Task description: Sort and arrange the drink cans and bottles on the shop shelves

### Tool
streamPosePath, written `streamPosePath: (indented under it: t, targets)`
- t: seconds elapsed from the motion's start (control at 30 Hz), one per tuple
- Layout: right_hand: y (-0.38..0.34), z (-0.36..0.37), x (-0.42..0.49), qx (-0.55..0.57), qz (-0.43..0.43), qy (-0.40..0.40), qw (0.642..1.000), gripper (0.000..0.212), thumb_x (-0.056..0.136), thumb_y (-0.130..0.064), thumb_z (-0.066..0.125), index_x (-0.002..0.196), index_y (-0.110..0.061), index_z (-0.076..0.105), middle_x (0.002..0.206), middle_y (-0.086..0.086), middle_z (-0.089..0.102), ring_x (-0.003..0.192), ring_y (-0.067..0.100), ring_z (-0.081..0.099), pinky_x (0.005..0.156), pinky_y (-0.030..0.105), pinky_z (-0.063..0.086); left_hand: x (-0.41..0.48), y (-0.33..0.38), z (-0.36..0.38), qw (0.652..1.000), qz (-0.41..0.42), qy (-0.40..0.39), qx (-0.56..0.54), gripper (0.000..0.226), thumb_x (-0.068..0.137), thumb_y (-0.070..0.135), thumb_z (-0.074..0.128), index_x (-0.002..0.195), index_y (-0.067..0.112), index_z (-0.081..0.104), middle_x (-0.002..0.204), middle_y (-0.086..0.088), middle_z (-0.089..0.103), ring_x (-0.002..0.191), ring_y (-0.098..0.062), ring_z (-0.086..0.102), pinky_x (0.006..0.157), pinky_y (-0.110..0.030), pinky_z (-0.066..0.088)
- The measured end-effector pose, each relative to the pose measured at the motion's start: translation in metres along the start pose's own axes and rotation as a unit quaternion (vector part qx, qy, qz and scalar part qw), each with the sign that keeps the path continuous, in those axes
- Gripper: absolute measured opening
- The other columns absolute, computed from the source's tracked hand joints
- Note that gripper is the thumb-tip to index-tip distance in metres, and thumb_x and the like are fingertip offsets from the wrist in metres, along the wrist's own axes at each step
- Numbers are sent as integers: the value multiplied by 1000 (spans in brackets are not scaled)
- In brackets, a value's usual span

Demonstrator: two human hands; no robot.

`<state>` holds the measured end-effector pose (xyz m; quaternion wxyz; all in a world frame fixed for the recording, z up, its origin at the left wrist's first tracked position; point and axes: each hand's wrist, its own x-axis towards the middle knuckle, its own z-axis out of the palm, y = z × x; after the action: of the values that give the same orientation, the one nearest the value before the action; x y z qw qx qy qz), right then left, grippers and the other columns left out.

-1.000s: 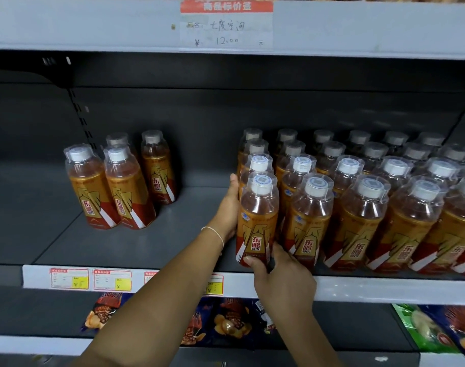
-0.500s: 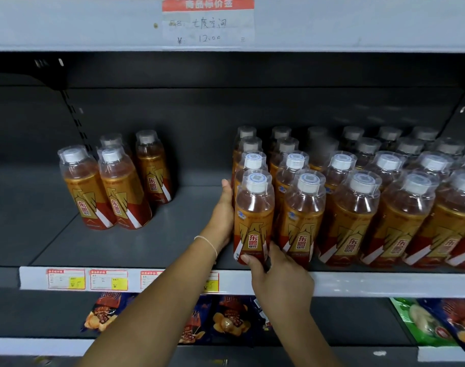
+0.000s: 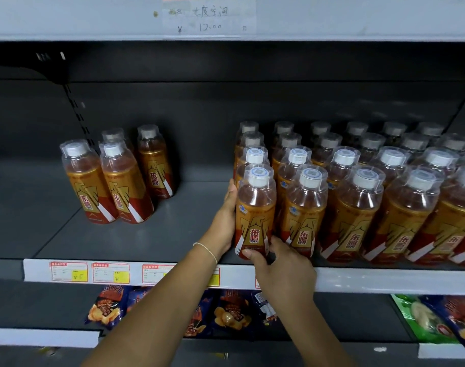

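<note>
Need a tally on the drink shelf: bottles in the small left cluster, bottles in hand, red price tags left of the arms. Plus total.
left-cluster bottles: 4
held bottle, gripped by left hand and right hand: 1
red price tags: 3
Total: 8
Not counted: right block, cut off by the frame edge.

Dim, even light from 12 o'clock, soft glare on white caps [image 3: 258, 177] and the front bottle [image 3: 255, 207], back panel [image 3: 199, 102] in deep shadow, rear rows [image 3: 355, 128] murky, wide-angle bending toward 3 and 9 o'clock, price label [image 3: 208, 17] slightly soft
</note>
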<state>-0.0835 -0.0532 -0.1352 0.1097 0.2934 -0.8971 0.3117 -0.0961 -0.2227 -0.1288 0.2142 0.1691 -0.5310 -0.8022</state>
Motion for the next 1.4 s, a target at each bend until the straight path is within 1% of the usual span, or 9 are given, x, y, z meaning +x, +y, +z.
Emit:
streamPosePath:
  t: [0.13, 0.3, 0.43, 0.6, 0.73, 0.97, 1.1, 1.23, 1.4]
  targets:
    - [3, -2, 4, 9, -6, -24, 1000, 54, 84, -72, 54, 116, -30, 67, 104, -14, 73, 96, 8, 67, 76, 23, 50, -2, -1, 0, 1000, 14, 17, 12, 67, 93, 62, 47, 148, 23, 42, 139, -8, 57, 120, -23, 61, 95, -36, 54]
    - [2, -6, 5, 19, -6, -28, 999, 55, 84, -71, 55, 118, -30, 67, 108, -14, 73, 100, 8, 67, 81, 24, 51, -5, 0, 0, 999, 23, 18, 27, 69, 92, 62, 47, 148, 22, 41, 138, -9, 58, 121, -23, 61, 102, -42, 50]
    - [-2, -8, 0, -7, -8, -18, 1000, 55, 85, -72, 52, 117, -30, 67, 107, -12, 73, 99, 10, 67, 77, 23, 48, -10, 5, 3, 997, 54, 37, 39, 63, 93, 57, 46, 146, 23, 45, 133, -2, 62, 112, -12, 65, 80, -22, 56]
    - [-8, -13, -9, 51, -48, 98, 993, 32, 83, -50, 75, 89, -19, 76, 79, -5, 75, 71, 15, 71, 61, 27, 52, -19, 12, -1, 993, 74, 29, 82, 73, 83, 72, 46, 146, 34, 43, 143, 9, 54, 130, -11, 51, 111, -40, 39]
    - [-24, -16, -11, 144, -116, 187, 965, 31, 90, -41, 63, 71, -18, 71, 66, -10, 68, 57, 8, 62, 50, 25, 49, -27, 23, -15, 984, 105, 60, 132, 68, 89, 62, 42, 147, 27, 39, 151, 6, 43, 139, -8, 38, 121, -38, 24]
    - [-82, 4, -1, 181, -204, 101, 957, 14, 88, -28, 67, 90, -17, 75, 77, -10, 72, 63, 8, 64, 59, 26, 53, -52, 74, -64, 953, 174, 123, 217, 21, 103, 18, 47, 121, 20, 57, 117, -9, 66, 115, -22, 61, 109, -48, 41]
    - [-121, 27, 18, 149, -218, 16, 965, 29, 89, -30, 68, 112, -13, 73, 91, -2, 76, 71, 19, 67, 66, 31, 55, -76, 106, -103, 924, 226, 167, 259, 21, 100, 8, 52, 109, 24, 61, 102, -6, 68, 96, -19, 65, 97, -48, 51]
    - [-163, 61, 40, 134, -204, -46, 969, 46, 88, -37, 69, 127, -14, 64, 106, 2, 74, 87, 25, 69, 77, 36, 54, -98, 130, -148, 884, 276, 229, 301, 18, 96, 13, 54, 105, 26, 64, 90, 6, 70, 74, -7, 64, 74, -33, 56]
    - [-215, 105, 65, 159, -163, -119, 966, 69, 81, -46, 75, 137, -12, 53, 125, 12, 65, 112, 30, 62, 94, 39, 52, -113, 149, -198, 869, 251, 268, 332, 17, 96, 14, 57, 107, 22, 67, 85, -4, 70, 71, -23, 64, 73, -41, 58]
